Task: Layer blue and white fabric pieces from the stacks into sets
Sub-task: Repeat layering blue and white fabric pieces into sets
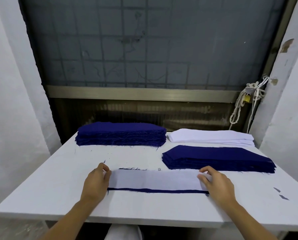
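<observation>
White piece (155, 180) lies flat near the front edge of the table (40, 187), held at both short ends. The left hand (97, 179) curls its fingers over the left end, thumb tucked towards them as if pinching the edge. The right hand (215, 185) has bent fingers on the right end and seems to nip that corner the same way.

Under it sits a blue piece (155, 190), showing only as a thin strip along the near edge and a frayed fringe at the far one, so the pair looks slightly out of line.

The cloth is probably light, thin and limp (it would sag if lifted by the middle), so the two ends are the sensible place to hold it, kept gently taut. The blue fabric sheds threads and may cling or drag, so lifting should serve better than sliding.

Beyond the right hand is a low blue stack (217, 159), with the white stack (212, 138) behind it. A taller blue stack (121, 134) stands at the back left. Small dark scraps (281, 194) lie near the table's right edge.
</observation>
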